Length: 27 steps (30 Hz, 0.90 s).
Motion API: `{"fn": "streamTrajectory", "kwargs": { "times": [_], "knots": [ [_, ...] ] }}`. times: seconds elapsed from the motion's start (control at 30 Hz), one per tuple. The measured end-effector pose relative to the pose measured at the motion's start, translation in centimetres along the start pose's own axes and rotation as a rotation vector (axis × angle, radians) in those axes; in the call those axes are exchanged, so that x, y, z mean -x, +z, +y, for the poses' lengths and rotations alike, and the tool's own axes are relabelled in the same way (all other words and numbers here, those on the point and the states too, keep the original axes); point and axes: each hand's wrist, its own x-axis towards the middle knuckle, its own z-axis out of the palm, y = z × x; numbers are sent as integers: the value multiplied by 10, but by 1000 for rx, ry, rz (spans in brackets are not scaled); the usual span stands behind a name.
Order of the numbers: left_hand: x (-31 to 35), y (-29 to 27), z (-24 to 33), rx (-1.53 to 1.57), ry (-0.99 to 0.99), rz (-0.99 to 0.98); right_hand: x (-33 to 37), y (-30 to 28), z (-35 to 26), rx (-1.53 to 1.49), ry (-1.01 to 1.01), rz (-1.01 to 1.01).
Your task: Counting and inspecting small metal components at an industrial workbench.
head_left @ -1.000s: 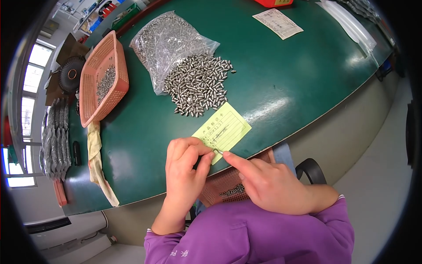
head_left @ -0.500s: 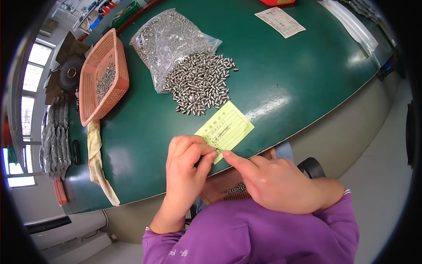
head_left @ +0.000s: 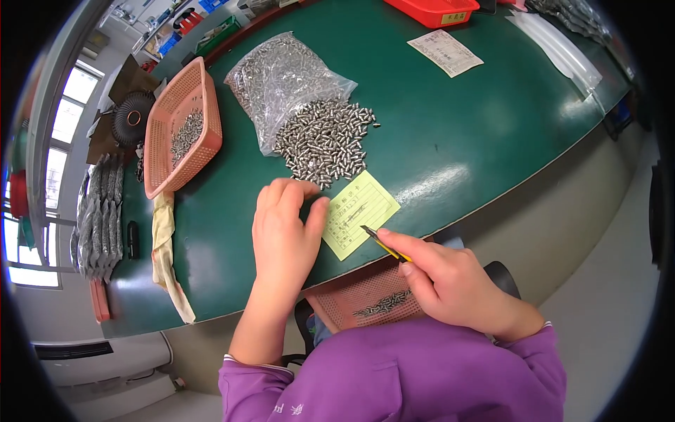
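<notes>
My right hand grips a slim yellow-and-black utility knife, its dark blade tip over the yellow-green paper card. At the near edge of a heap of small silvery metal pins, my left hand has its fingers bent and its thumb apart; I see nothing held in it, though the fingertips are partly hidden. The pins spill from a clear plastic bag that is still full of them. The card lies flat on the green table, between my hands.
A pink mesh basket with pins stands at left, beside a cream cloth strip and a black marker. Another pink basket sits below the table edge. A paper slip and a red tray lie far right.
My left hand has moved left and away from the knife tip, up to the pin heap, and its thumb and forefinger have parted. My right hand has drawn back slightly, showing the knife.
</notes>
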Motion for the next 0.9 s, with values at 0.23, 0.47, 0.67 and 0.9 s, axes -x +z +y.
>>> {"fn": "streamTrajectory", "kwargs": {
  "times": [0.23, 0.47, 0.67, 0.9],
  "knots": [
    [-9, 15, -5, -90, -1, 36, 5, -1, 1, 33, -3, -12],
    [9, -1, 12, 88, -21, -42, 3, -1, 1, 34, 46, -38],
    [39, -7, 22, 171, 13, -132, -1, 6, -3, 122, 22, -81],
    [41, 1, 16, 172, 35, -86, -2, 10, -6, 192, 13, -109]
  ]
}}
